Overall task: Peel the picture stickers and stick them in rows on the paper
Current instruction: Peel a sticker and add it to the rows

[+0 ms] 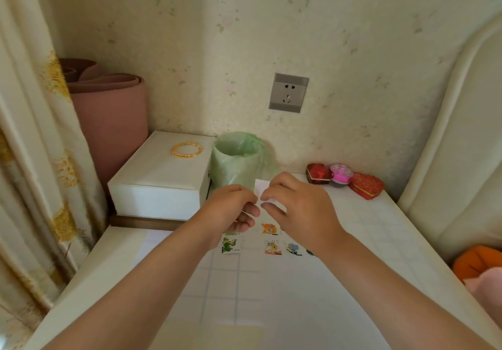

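Observation:
Both hands are raised above the far part of a white sheet of paper (pixel 271 295) that lies on the table. My left hand (pixel 233 208) and my right hand (pixel 296 203) pinch a small white sticker backing (pixel 262 186) between their fingertips. Whether a sticker is still on it is hidden. On the paper below the hands several animal picture stickers are stuck in rows: a green one (pixel 231 244), an orange one (pixel 269 228), another orange one (pixel 272 247) and a blue one (pixel 293 249). My right wrist hides part of the row.
A small bin with a green bag (pixel 236 159) stands just behind the hands. A white box (pixel 160 181) with a gold bangle (pixel 187 149) is at the left. Red heart boxes (pixel 365 185) and a pink toy (pixel 341 174) sit at the back right. A curtain hangs left.

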Demonstrator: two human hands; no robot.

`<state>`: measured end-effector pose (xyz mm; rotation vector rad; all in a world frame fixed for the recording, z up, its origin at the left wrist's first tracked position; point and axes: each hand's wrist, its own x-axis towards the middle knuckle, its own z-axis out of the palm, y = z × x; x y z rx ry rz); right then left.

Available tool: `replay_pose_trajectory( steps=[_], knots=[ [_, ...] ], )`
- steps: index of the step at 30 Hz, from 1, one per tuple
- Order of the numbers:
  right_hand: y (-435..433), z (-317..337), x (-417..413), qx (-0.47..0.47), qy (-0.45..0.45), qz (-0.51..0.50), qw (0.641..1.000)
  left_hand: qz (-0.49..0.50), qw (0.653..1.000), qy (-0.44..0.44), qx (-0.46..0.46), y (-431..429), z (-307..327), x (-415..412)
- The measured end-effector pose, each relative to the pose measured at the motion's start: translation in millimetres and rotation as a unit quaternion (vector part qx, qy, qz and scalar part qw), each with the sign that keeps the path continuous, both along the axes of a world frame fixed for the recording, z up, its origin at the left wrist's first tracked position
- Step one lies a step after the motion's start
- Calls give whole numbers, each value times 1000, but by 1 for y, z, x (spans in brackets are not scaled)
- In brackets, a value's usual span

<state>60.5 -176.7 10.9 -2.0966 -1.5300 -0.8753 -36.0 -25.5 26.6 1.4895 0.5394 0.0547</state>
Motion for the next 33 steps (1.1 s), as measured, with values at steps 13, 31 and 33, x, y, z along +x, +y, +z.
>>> replay_pose_trajectory(
  steps=[13,31,33],
  knots=[
    [-34,-36,25,-73,-48,1,996,0,988,146,-59,-43,-21,28],
    [-65,-33,37,146,728,-50,668,-4,995,27,94,-59,-38,45],
    [-68,-34,38,149,734,-50,660,-2,994,19,111,-63,-39,45]
  ],
)
